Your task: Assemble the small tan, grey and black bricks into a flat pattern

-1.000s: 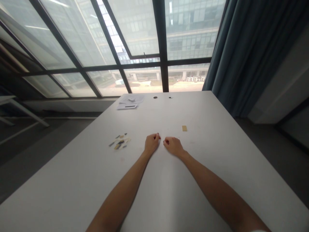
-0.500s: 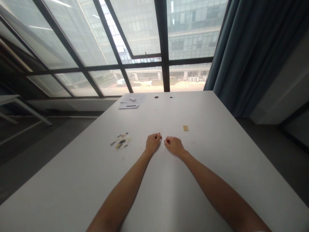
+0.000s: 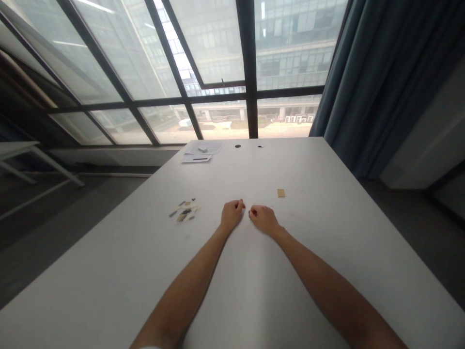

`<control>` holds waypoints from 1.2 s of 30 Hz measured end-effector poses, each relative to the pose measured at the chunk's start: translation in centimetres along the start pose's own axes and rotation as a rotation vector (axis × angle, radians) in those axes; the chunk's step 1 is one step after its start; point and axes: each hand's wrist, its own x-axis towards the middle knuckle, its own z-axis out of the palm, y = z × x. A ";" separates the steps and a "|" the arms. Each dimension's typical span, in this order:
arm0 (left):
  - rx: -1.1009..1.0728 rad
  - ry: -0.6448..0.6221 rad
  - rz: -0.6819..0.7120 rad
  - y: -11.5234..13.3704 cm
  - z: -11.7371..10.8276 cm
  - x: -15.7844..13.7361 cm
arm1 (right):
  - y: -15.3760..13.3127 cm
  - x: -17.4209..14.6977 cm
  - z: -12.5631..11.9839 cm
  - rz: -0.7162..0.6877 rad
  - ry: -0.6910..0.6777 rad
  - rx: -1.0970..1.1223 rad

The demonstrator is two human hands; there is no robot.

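Note:
My left hand (image 3: 232,213) rests on the white table (image 3: 232,169) with its fingers curled into a loose fist, and nothing shows in it. Just right of it, separated by a narrow gap, my right hand (image 3: 263,218) lies closed in the same way, also with nothing visible inside. A small tan studded plate, like a toy building plate (image 3: 281,193), lies flat beyond my right hand, a little to the right. Left of my left hand is a loose pile of small grey, tan, cream and dark building pieces (image 3: 185,212). Neither hand touches the plate or the pile.
Papers (image 3: 196,158) with a small white object (image 3: 202,150) on them lie at the table's far left corner. Two round holes (image 3: 238,146) sit near the far edge. Windows stand behind the table, and a blue curtain (image 3: 348,87) hangs at the right.
The whole view has shifted slightly, with the table and pieces appearing a little further right. Both hands keep their closed pose and place on the table.

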 end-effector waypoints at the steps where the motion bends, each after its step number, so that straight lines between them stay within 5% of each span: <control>1: -0.003 0.001 0.005 0.0 0.0 0.0 | 0.0 0.0 0.0 -0.003 0.000 -0.001; 29: -0.064 0.011 -0.015 0.8 1.0 -0.7 | 1.2 -0.4 -0.2 -0.006 0.002 0.015; 36: -0.170 0.035 0.041 2.6 -1.5 0.2 | 1.4 -0.3 0.2 -0.020 0.012 0.022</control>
